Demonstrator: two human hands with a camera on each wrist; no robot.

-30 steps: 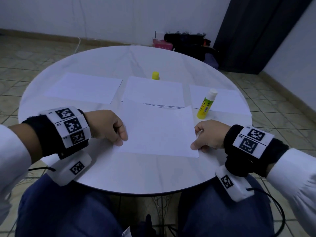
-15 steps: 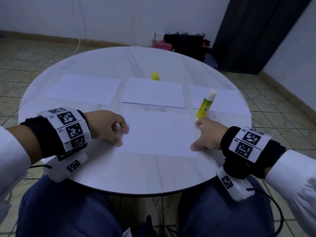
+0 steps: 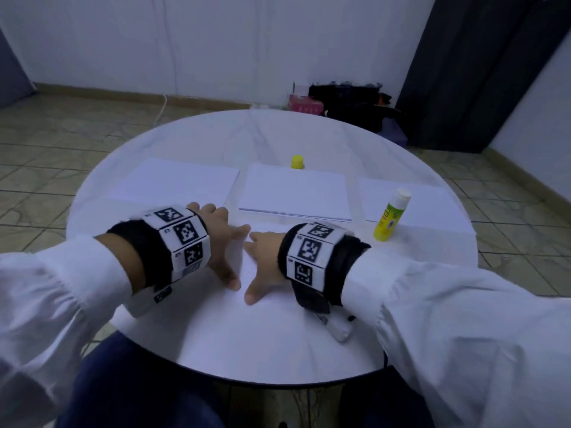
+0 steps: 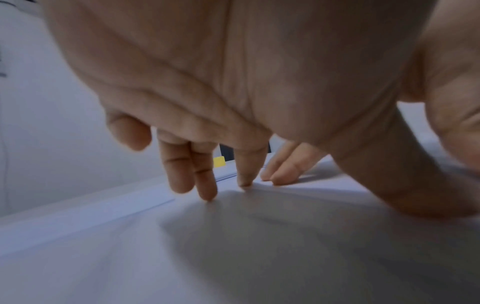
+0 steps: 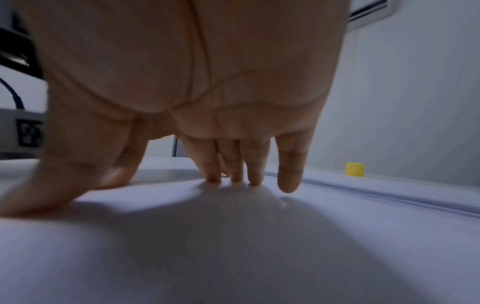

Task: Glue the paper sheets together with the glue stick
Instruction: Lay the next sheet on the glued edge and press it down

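Both hands lie spread side by side on the near white sheet [image 3: 244,271], at the middle of the round table [image 3: 278,350]. My left hand [image 3: 224,245] presses the paper with straight fingers [image 4: 205,185], thumb angled inward. My right hand [image 3: 265,264] does the same, its fingertips [image 5: 235,174] touching the sheet [image 5: 259,246]. The glue stick [image 3: 391,216], green-yellow with a white top, stands uncapped and upright to the right, apart from both hands. Its yellow cap [image 3: 297,162] sits beyond the middle paper stack [image 3: 296,193].
Further sheets lie at the far left [image 3: 182,183] and far right [image 3: 411,199] of the table. The stack's edge [image 5: 363,193] runs just past my right fingertips. Bags and a pink box [image 3: 306,105] sit on the floor behind the table.
Both hands left the sheet's left and right edges and came together at its middle. Their curled fingers straightened and spread flat onto the paper. The head view tilted up.
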